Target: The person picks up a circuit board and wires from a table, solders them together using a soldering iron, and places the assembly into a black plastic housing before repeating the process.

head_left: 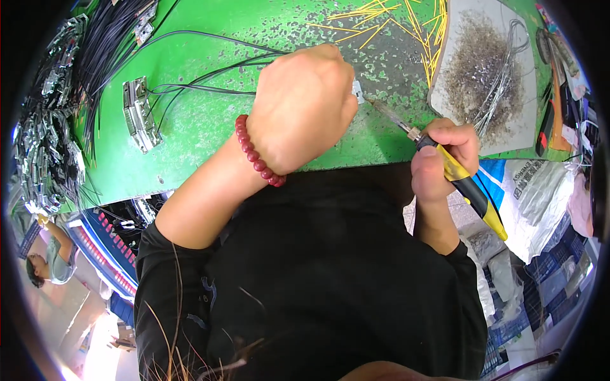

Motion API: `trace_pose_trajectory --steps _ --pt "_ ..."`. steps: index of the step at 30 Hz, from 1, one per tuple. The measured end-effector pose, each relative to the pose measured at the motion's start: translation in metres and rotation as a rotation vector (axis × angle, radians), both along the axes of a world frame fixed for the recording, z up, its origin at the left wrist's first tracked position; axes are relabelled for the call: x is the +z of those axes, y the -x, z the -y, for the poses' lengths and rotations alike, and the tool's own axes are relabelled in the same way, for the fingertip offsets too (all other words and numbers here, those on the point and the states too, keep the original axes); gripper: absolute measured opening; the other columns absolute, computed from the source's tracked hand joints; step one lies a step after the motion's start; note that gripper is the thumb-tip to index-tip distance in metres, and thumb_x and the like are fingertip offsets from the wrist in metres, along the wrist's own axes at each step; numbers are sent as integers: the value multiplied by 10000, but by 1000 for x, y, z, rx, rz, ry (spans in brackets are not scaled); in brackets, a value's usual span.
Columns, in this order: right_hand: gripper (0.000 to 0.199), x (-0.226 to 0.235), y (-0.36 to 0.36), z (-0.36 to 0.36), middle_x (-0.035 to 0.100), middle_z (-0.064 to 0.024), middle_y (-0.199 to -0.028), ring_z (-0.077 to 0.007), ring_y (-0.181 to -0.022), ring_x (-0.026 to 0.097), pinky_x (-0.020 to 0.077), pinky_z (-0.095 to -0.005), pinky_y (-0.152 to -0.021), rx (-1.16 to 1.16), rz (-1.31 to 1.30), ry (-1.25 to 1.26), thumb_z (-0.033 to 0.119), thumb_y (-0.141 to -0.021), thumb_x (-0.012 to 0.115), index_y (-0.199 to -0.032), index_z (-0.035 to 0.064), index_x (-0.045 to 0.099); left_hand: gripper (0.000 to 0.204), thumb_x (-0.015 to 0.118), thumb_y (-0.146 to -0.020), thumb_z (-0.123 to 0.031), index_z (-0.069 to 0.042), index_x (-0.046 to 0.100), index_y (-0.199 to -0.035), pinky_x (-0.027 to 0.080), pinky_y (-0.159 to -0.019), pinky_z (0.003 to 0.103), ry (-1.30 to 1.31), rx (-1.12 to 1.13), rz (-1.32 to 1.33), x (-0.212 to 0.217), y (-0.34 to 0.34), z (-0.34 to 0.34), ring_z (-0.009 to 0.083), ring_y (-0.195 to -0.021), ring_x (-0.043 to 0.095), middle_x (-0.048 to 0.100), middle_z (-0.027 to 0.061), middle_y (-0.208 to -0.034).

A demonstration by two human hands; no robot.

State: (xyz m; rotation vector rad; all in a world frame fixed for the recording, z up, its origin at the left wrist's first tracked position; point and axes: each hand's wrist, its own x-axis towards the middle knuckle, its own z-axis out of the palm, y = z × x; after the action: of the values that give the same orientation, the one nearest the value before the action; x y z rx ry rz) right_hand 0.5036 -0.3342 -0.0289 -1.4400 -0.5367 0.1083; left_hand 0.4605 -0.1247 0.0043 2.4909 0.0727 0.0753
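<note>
Metal clips (140, 114) left on table (210, 133); wire scrap pile (483, 76) right, soldering iron (445, 165) before it

Your left hand (305, 105), a red bead bracelet (257, 152) at its wrist, is curled over a small pale metal piece (358, 92) on the worn green table (210, 120), where thin black wires (203, 79) run out to your left past a metal clip (140, 114). Your right hand (441, 159) grips a yellow-and-black soldering iron (464, 181) by its handle, its tip pointing at that small piece just beside your left fingers. Beyond the iron lie yellow wire offcuts (394, 22) and a grey board (489, 70) heaped with fine metal scraps.
</note>
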Motion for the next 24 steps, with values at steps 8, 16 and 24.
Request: trace_pose_trajectory --steps 8,16,24 --pt "224 0 -3 1 551 -73 -744 -86 -603 434 339 -227 -534 23 46 109 66 -741 692 -876 10 522 119 646 -708 -80 -13 571 -645 462 -594 392 -14 5 -5 -1 -1 1 315 -682 581 576 103 -726" --pt "220 -5 -2 2 548 -77 -769 -89 -630 432 341 -230 -566 20 31 63 56 -743 678 -877 12 508 128 639 -709 -73 -16 555 -630 461 -591 398 -24 6 29 0 -1 2 314 -674 575 566 102 -716" --pt "233 -6 -1 2 520 -57 -760 -81 -628 404 304 -227 -563 -8 3 28 103 -765 693 -871 18 504 117 636 -708 -69 -11 564 -635 466 -599 397 -25 3 32 -1 1 3 316 -683 580 574 106 -722"
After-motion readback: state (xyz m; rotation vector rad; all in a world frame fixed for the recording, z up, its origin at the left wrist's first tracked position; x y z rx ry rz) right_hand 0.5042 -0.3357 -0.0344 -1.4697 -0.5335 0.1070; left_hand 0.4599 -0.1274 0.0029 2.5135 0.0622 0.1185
